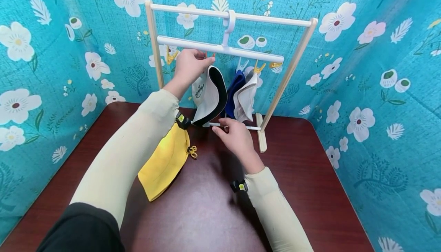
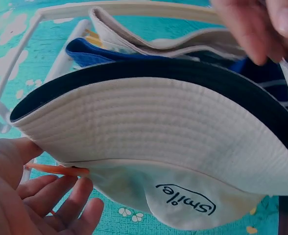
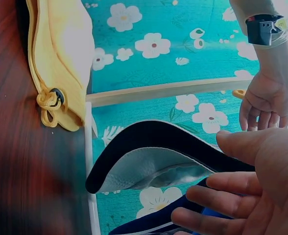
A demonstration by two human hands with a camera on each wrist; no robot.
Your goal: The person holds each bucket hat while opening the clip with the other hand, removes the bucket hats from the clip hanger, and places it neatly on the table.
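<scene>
A white bucket hat (image 1: 208, 99) with a black inner brim hangs folded from the hanger bar; "Smile" lettering shows on its crown (image 2: 183, 203). At the hat's top end, my left hand (image 1: 193, 66) pinches an orange clothespin (image 2: 60, 170) between thumb and fingers. My right hand (image 1: 237, 137) is held beside the hat's lower end, its fingers (image 3: 222, 196) relaxed and spread, holding nothing. A blue hat (image 1: 235, 93) and an off-white hat (image 1: 246, 97) hang to the right from a light blue clip (image 1: 242, 65) and a yellow clip (image 1: 259, 67).
A wooden rack (image 1: 293, 72) carries the white hanger (image 1: 220, 48). Yellow clips (image 1: 171, 56) hang near both bar ends. A yellow hat (image 1: 165, 164) with a cord lies on the dark red table (image 1: 206, 221), under my left forearm. Floral cloth (image 1: 361, 72) surrounds the table.
</scene>
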